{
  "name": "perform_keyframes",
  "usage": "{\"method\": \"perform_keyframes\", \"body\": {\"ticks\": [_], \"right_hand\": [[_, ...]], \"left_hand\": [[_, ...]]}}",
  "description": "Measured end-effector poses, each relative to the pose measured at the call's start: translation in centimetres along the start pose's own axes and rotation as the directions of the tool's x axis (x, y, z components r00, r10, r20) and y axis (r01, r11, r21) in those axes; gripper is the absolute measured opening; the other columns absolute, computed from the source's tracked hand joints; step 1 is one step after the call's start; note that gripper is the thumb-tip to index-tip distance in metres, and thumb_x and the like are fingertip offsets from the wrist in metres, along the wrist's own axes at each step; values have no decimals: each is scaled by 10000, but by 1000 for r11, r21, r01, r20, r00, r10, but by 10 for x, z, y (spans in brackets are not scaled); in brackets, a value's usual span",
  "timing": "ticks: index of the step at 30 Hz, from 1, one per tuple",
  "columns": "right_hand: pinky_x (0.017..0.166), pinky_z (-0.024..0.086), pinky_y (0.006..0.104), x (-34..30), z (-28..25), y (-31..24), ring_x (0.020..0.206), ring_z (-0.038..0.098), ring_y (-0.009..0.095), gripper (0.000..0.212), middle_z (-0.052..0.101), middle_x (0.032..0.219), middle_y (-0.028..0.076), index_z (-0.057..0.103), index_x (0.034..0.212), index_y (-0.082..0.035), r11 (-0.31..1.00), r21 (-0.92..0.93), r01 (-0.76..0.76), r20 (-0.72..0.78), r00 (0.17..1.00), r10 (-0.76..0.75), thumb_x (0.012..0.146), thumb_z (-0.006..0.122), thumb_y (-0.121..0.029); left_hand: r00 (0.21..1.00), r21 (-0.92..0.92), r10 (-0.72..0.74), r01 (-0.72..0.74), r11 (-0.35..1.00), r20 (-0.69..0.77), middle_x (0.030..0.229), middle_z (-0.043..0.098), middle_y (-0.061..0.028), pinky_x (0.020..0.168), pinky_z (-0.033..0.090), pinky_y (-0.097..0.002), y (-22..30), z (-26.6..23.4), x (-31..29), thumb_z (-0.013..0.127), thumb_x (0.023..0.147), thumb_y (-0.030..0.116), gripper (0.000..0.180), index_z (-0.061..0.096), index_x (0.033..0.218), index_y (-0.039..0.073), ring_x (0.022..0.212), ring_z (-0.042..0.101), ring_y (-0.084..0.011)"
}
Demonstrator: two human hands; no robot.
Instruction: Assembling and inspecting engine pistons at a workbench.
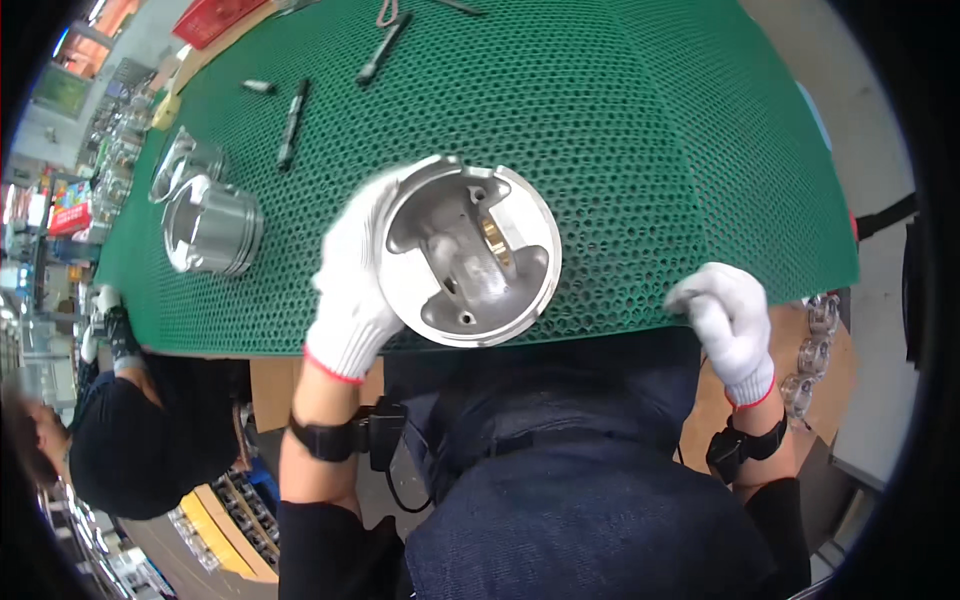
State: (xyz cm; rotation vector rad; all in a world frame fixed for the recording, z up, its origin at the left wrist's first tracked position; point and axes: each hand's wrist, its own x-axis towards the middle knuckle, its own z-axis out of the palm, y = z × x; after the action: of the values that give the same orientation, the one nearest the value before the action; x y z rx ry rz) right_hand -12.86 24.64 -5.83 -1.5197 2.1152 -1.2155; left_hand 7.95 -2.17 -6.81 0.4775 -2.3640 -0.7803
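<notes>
My left hand [350,270], in a white knit glove with a red cuff, is closed on the left side of a metal piston [480,285]. Its hollow underside faces up, showing the pin bosses and a brass-coloured strip inside. The piston is over the front edge of the green perforated mat [610,130]. Apart from it, at the mat's right front edge, my gloved right hand [735,320] has its fingers curled together; what they hold, if anything, is hidden. Left of my left hand, two more pistons stand on the mat, a nearer one [225,232] and a farther one [203,160].
A dark pen-like tool [292,125], a small white-and-dark piece [258,87] and a metal tool [384,50] lie farther back. A red basket [205,22] sits far left. Several pistons [815,355] stand low at right. Another person [150,450] is at left.
</notes>
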Motion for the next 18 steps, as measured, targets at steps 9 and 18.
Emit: {"method": "perform_keyframes", "body": {"ticks": [9,18], "right_hand": [[594,497,354,15,14,-25,633,631,264,231,619,684,130,672,826,-29,962,219,-163,159,979,130,893,586,-233],[483,438,380,26,31,-13,536,563,308,134,544,610,121,624,698,-40,984,36,172,6,985,-173,730,672,-161]], "left_hand": [[863,481,441,-504,718,246,1141,607,-99,964,485,-439,102,41,13,648,711,172,427,609,1117,43,1058,597,-262],[884,484,187,-399,779,428,1058,649,-106,888,503,-425,109,47,53,649,739,191,347,615,1063,70,1013,622,-321]]}}
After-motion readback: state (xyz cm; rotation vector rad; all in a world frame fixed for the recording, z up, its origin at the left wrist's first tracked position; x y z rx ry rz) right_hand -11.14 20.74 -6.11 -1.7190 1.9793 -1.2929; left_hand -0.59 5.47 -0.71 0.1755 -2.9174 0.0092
